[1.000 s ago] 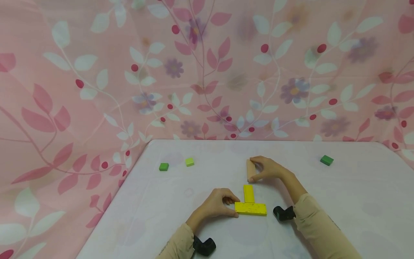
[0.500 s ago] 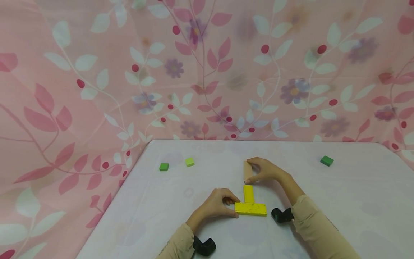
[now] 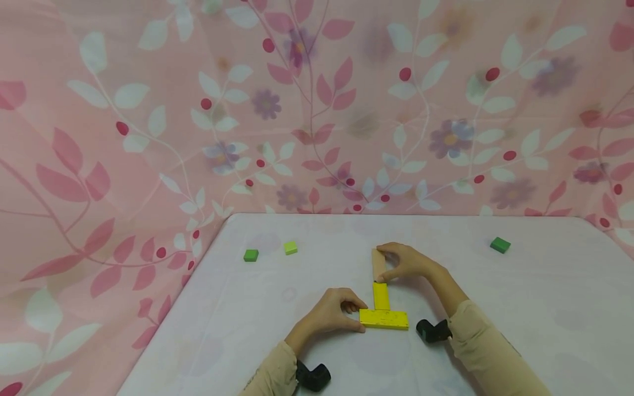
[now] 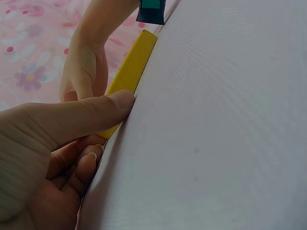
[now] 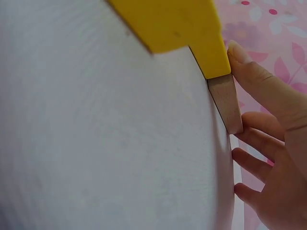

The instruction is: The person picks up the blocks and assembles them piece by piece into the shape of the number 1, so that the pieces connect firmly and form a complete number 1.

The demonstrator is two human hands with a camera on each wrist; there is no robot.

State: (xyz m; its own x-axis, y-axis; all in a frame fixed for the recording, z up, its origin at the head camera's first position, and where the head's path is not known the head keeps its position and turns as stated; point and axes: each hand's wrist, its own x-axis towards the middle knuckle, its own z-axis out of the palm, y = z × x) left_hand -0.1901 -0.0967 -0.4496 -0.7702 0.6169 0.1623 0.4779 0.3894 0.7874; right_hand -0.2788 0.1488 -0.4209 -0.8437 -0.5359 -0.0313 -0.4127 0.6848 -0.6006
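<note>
My left hand (image 3: 331,312) pinches the left end of a long yellow block (image 3: 391,320) lying crosswise on the white table, thumb along its near side. From the middle of its far side a shorter yellow block (image 3: 381,297) points away, so the two form an upside-down T. Beyond that lies a plain wooden block (image 3: 377,265), in line with the short one. My right hand (image 3: 410,260) holds this wooden block between thumb and fingers. In the right wrist view the wooden block (image 5: 225,101) meets the end of the short yellow block (image 5: 211,60).
A green block (image 3: 251,255) and a lime-green block (image 3: 290,248) lie at the far left of the table (image 3: 208,313). Another green block (image 3: 501,245) is at the far right. Pink floral cloth (image 3: 317,110) hangs behind. Black devices (image 3: 314,377) sit on both wrists.
My right hand has shifted the wooden block left and then slightly nearer, bringing it end to end with the short yellow block. The left hand has stayed still on the long yellow block.
</note>
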